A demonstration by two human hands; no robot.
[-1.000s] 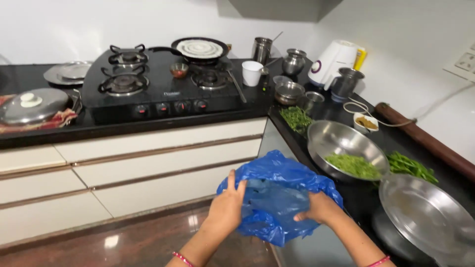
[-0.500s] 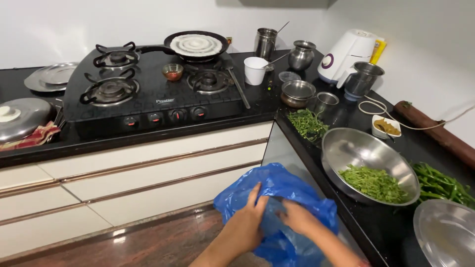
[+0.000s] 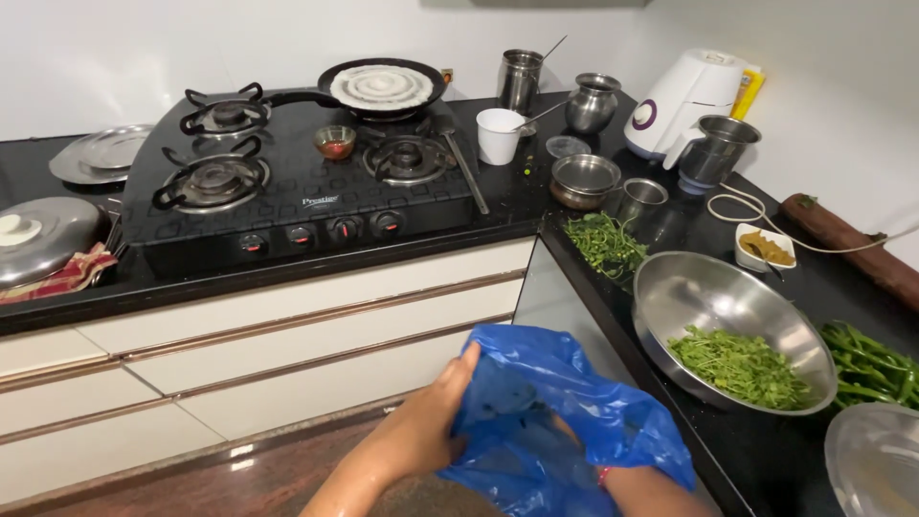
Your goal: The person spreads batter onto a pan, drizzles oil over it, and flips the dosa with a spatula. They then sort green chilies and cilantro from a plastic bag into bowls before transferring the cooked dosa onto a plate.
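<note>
A blue plastic bag [image 3: 565,421] is held low in the view, at abt 6 o'clock, just off the edge of the black counter [image 3: 766,460]. The left hand [image 3: 426,431] is seen at the bag's 9 o'clock side; its fingers [image 3: 466,369] are curled tight on the bag's rim, so the bag is gripped. The right hand [image 3: 574,436] is pushed down inside the bag and is mostly hidden by the blue plastic, so it can't be told if its fingers are wide or closed. Only the right forearm and a thin red band at the wrist are seen, at abt 5 o'clock.

A big steel bowl [image 3: 708,297] w/ chopped green leaves [image 3: 742,364] in it is found at 3 o'clock from the bag, near it on the counter. A loose pile of greens [image 3: 603,244] lies at the bowl's 10 o'clock. Long green beans [image 3: 871,364] lie just beside the bowl, at its 3 o'clock.

Far off at 11 o'clock, a black gas stove [image 3: 297,182] is seen, w/ a flat pan [image 3: 383,86] holding a pale round pancake on its back right burner. A white cup [image 3: 500,136] and a white mixer [image 3: 684,101] are placed at abt 1 o'clock, well apart from the bag.
</note>
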